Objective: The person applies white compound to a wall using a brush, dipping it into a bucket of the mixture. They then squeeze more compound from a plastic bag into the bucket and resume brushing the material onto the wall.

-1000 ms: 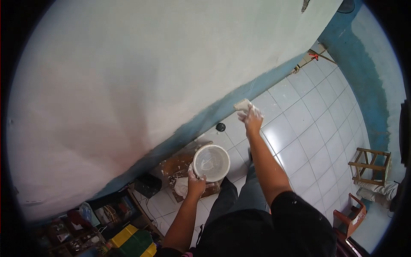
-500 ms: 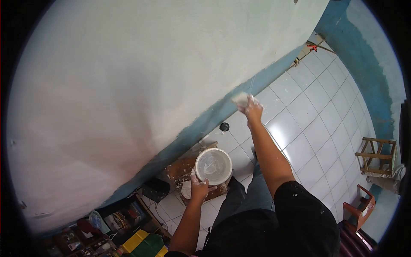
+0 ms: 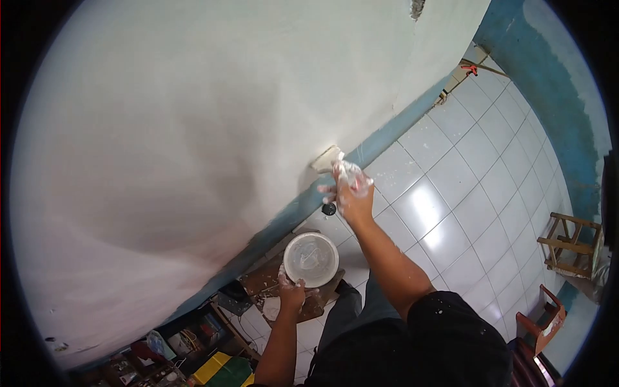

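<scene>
My right hand (image 3: 351, 184), smeared with white paste, is closed on a pale, flat-bladed putty knife (image 3: 326, 158). Its blade lies at the lower part of the wall (image 3: 271, 97), by the edge of the blue band (image 3: 298, 208); the handle is hidden in my fingers. Lower down, my left hand (image 3: 291, 294), also whitened, grips the near-left side of a round white tub (image 3: 335, 258). White residue smears the tub's bottom.
Below the tub is a spattered brown wooden stool or board (image 3: 261, 282). A black round object (image 3: 329, 209) lies on the tiled floor (image 3: 445, 187). Cluttered shelves (image 3: 193, 329) stand at lower left. A wooden stool (image 3: 570, 244) and a red plastic chair (image 3: 543, 322) are at right.
My right hand has moved left and slightly down, bringing the putty knife from over the blue band onto the pale wall. The tub sits a little lower and further left in view.
</scene>
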{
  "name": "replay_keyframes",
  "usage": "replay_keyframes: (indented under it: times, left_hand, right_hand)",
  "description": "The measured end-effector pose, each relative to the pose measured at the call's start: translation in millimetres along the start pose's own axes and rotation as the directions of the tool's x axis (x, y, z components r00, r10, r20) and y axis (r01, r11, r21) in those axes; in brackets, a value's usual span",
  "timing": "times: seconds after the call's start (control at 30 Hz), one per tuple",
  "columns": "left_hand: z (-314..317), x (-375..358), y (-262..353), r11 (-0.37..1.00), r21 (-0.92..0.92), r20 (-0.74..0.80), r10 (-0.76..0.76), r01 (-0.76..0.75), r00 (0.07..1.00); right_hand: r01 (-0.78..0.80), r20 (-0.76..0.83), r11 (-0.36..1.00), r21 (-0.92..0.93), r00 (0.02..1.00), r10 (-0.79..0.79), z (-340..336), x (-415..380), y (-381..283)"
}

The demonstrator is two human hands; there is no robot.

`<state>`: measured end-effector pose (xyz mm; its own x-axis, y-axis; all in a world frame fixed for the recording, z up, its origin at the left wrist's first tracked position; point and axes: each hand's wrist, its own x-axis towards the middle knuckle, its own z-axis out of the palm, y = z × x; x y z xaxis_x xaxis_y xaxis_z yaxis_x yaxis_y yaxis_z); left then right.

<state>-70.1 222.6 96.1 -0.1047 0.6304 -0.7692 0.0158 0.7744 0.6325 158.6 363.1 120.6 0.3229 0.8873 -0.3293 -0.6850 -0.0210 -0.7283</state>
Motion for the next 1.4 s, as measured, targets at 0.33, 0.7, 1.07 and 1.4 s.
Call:
replay_keyframes:
  times: [0.33,0.7,1.07,1.4]
  left_hand:
    - [53,16,17,0.999,-0.028,-0.105,-0.022,0.020,0.994]
    - [64,9,31,1.000,0.006,-0.021,-0.002,0.002,1.000]
    - [47,-3,31,0.993,0.003,0.058,0.118,-0.119,0.991]
    - [39,-13,26,0.996,0.018,0.049,0.086,-0.087,0.995]
  right_hand:
    - [-0.095,-0.114,0.994,-0.060,0.990,0.088,-59,31,32]
    - [-0.086,-0.083,0.996,-0.028,0.993,0.083,-107,1,50]
    - [0.033,-0.239,0.999,-0.019,0.970,-0.036,-98,-13,2]
    - [0.158,-0.145,0.987,-0.001,0.977,-0.157,-36,2,-10]
